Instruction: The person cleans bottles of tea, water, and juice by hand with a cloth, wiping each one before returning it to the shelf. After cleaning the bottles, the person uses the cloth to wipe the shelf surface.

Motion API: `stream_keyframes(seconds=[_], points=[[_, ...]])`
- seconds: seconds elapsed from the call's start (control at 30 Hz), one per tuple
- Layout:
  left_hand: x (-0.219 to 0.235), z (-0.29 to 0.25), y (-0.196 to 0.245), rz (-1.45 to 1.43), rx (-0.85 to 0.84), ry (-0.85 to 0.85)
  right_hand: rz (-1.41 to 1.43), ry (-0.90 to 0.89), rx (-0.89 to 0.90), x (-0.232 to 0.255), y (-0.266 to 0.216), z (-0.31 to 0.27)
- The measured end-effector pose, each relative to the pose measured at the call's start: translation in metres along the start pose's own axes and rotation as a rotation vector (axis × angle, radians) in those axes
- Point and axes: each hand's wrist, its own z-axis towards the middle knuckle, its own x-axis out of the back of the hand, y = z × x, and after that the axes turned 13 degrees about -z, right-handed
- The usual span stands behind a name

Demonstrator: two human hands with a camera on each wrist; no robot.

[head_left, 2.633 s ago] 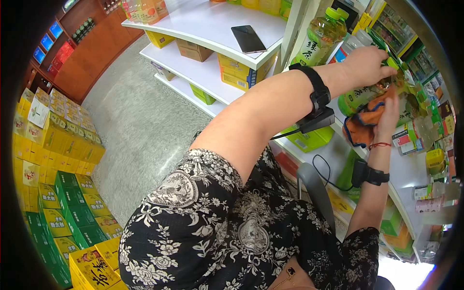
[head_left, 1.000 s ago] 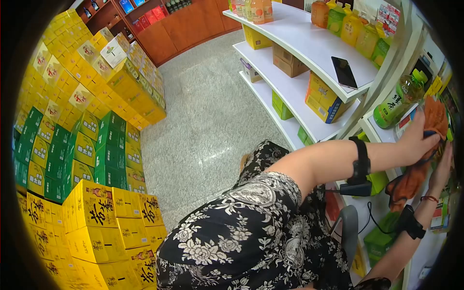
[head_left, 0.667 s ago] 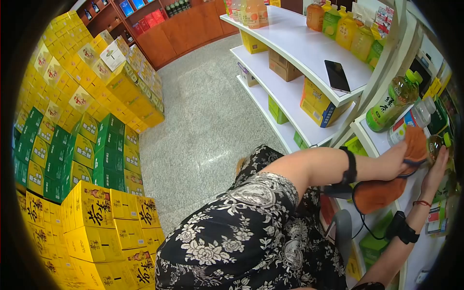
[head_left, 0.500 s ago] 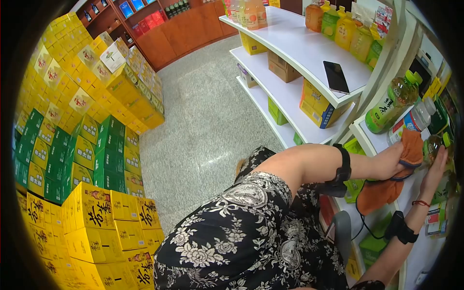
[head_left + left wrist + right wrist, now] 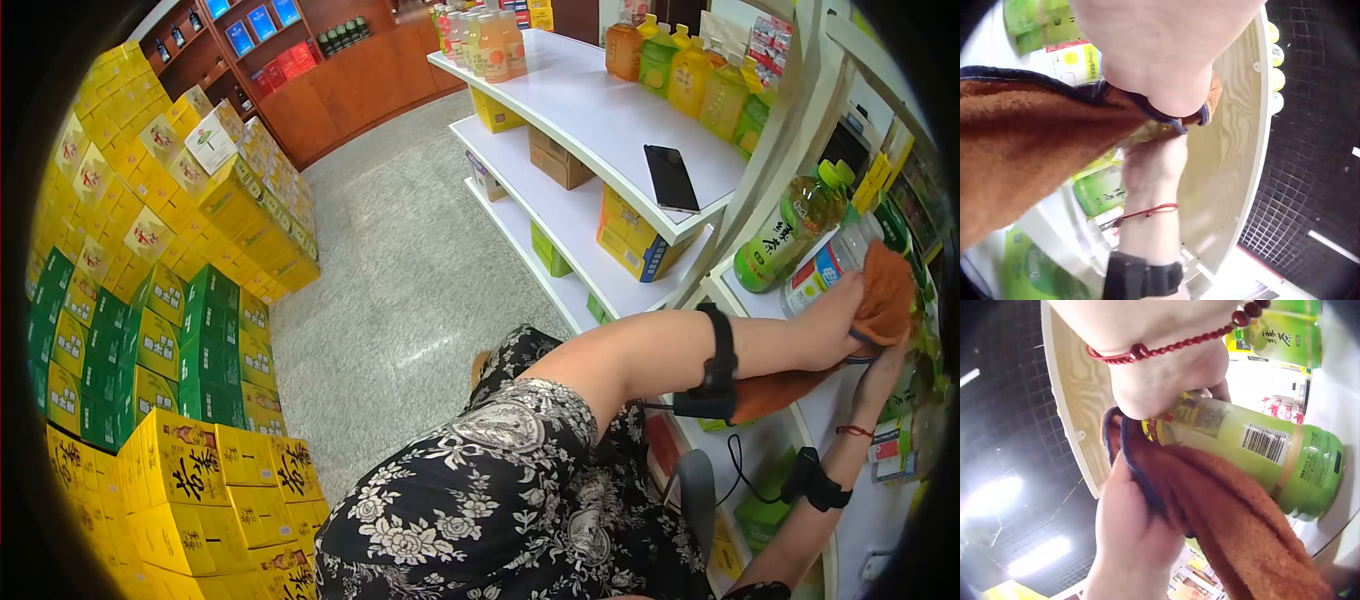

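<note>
My left hand (image 5: 838, 312) grips an orange-brown cloth (image 5: 884, 292) with dark blue edging. One end covers the top of a green tea bottle (image 5: 1266, 447), and the rest hangs below the hand. In the right wrist view, my right hand (image 5: 1169, 381), with a red beaded bracelet, holds that tilted bottle near its upper end, fingers partly hidden behind it. In the head view the cloth hides most of the held bottle. Close by, a large green tea bottle (image 5: 795, 228) stands beside a clear bottle with a blue, red and white label (image 5: 822, 272).
More bottles and packages crowd the white shelf (image 5: 735, 285) on the right. A phone (image 5: 670, 178) lies on the neighbouring shelf, with several juice bottles (image 5: 690, 80) behind it. A grey chair armrest (image 5: 695, 490) is near my body. Yellow boxes (image 5: 180, 480) are stacked left.
My head view has swung left. Since half a second ago, the left hand has carried the cloth up from below, over the top of the bottle. The right hand keeps its hold on the bottle.
</note>
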Motion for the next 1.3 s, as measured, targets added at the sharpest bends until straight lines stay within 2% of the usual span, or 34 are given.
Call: stream_keyframes(seconds=[0.03, 0.07, 0.1, 0.17, 0.2, 0.23, 0.27, 0.3, 0.33, 0.37, 0.43, 0.5, 0.57, 0.6, 0.63, 0.67, 0.7, 0.73, 0.77, 0.83, 0.87, 0.97, 1.03, 1.1, 1.17, 1.23, 1.3], points=[[0.006, -0.009, -0.001, -0.008, 0.003, -0.004, -0.022, 0.049, -0.056, -0.007, -0.025, -0.006], [0.011, -0.019, -0.002, -0.036, 0.079, -0.022, -0.049, 0.100, -0.114, -0.011, -0.043, -0.008], [0.013, -0.030, -0.007, -0.067, 0.156, -0.046, -0.063, 0.108, -0.127, -0.011, -0.037, -0.006], [0.012, -0.054, -0.033, -0.004, 0.249, -0.063, -0.054, 0.097, -0.013, -0.006, -0.007, -0.005], [0.019, -0.057, -0.029, -0.095, 0.178, -0.108, -0.228, 0.066, 0.078, 0.000, 0.011, -0.002], [0.023, -0.056, -0.026, -0.202, 0.357, -0.149, -0.404, 0.035, 0.159, 0.006, 0.025, 0.001], [0.025, -0.057, -0.020, -0.125, 0.342, -0.128, -0.442, 0.061, 0.115, 0.004, 0.022, 0.003], [0.026, -0.049, -0.002, -0.202, 0.268, -0.114, -0.397, 0.055, 0.091, 0.000, 0.013, 0.002], [0.028, -0.046, 0.000, -0.150, 0.379, -0.165, -0.345, 0.055, 0.072, -0.005, 0.001, 0.000], [0.026, -0.046, -0.003, -0.067, 0.418, -0.110, -0.285, 0.053, 0.058, -0.010, -0.013, -0.003], [0.020, -0.035, -0.007, -0.089, 0.208, -0.040, -0.132, 0.049, 0.048, -0.018, -0.044, -0.011], [0.014, -0.017, -0.002, -0.244, 0.128, 0.016, -0.032, 0.077, -0.014, -0.025, -0.078, -0.018], [0.012, 0.000, 0.005, -0.073, 0.150, 0.023, 0.074, 0.093, -0.057, -0.023, -0.075, -0.017], [0.011, 0.007, 0.010, -0.121, 0.047, 0.009, 0.138, 0.063, -0.013, -0.024, -0.063, -0.013], [0.008, 0.006, 0.009, -0.118, 0.050, -0.010, 0.203, 0.035, 0.035, -0.025, -0.053, -0.011], [0.007, 0.004, 0.006, 0.033, 0.034, -0.019, 0.295, 0.002, 0.051, -0.026, -0.051, -0.011], [0.007, 0.000, 0.000, 0.184, 0.017, -0.026, 0.304, 0.018, 0.045, -0.025, -0.069, -0.015], [0.006, -0.006, -0.008, 0.178, -0.024, -0.017, 0.241, 0.012, 0.000, -0.024, -0.087, -0.021], [0.008, -0.013, -0.011, 0.181, -0.024, -0.038, 0.178, 0.010, -0.046, -0.021, -0.099, -0.025], [0.012, -0.027, -0.008, -0.055, 0.320, -0.060, 0.252, 0.099, -0.052, -0.026, -0.090, -0.022], [0.015, -0.032, -0.002, -0.035, 0.400, -0.092, 0.264, 0.052, -0.011, -0.026, -0.094, -0.022], [0.021, -0.050, -0.013, 0.039, 0.366, -0.182, 0.272, 0.006, 0.033, -0.025, -0.088, -0.020], [0.023, -0.055, -0.023, 0.016, 0.361, -0.194, 0.174, -0.066, 0.047, -0.023, -0.092, -0.021], [0.023, -0.045, -0.019, -0.187, 0.441, -0.106, 0.194, -0.013, 0.037, -0.032, -0.068, -0.014], [0.018, -0.026, -0.011, -0.176, 0.429, -0.079, 0.125, 0.058, -0.022, -0.037, -0.056, -0.012], [0.013, -0.005, 0.000, -0.258, 0.270, -0.022, 0.177, 0.024, 0.031, -0.037, -0.039, -0.008], [0.009, 0.007, 0.003, -0.225, 0.247, -0.024, 0.230, -0.014, 0.087, -0.041, -0.049, -0.010]])
